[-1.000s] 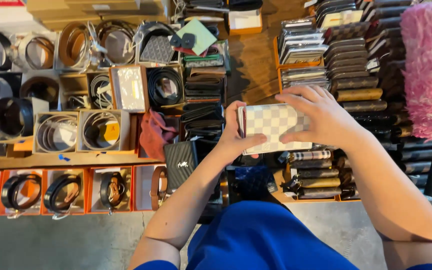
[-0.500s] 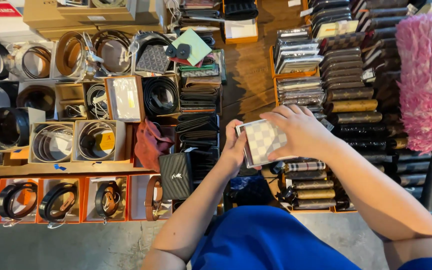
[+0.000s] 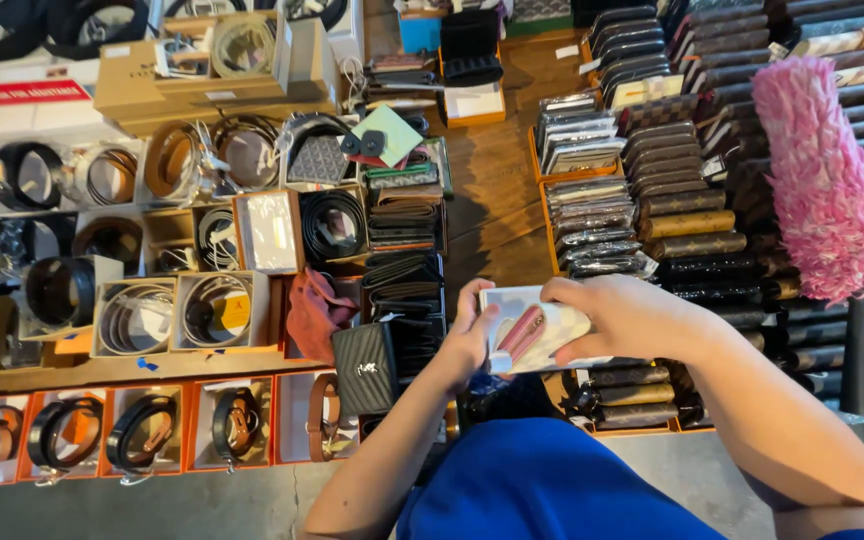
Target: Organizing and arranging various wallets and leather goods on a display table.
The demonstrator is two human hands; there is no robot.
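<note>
I hold a white checked wallet (image 3: pixel 537 330) with a pink inside in both hands, above a wooden display table. My left hand (image 3: pixel 467 340) grips its left edge, fingers curled around it. My right hand (image 3: pixel 632 315) covers its right side and top from above. The wallet lies tilted, and a pink panel shows through its clear wrapping. Below it stand rows of brown and black wallets (image 3: pixel 642 390). A small black quilted purse (image 3: pixel 364 368) sits just left of my left forearm.
Coiled belts in open boxes (image 3: pixel 217 310) fill the left side, with orange boxes of belts (image 3: pixel 142 432) along the near edge. Stacked wallets (image 3: pixel 592 200) cover the right. A pink fluffy duster (image 3: pixel 822 175) stands at the far right. A bare wooden strip (image 3: pixel 492 190) runs up the middle.
The wallet has turned in my hands: earlier its checked face showed, now the pink panel faces up. Both hands came lower and closer to me while the view shifted.
</note>
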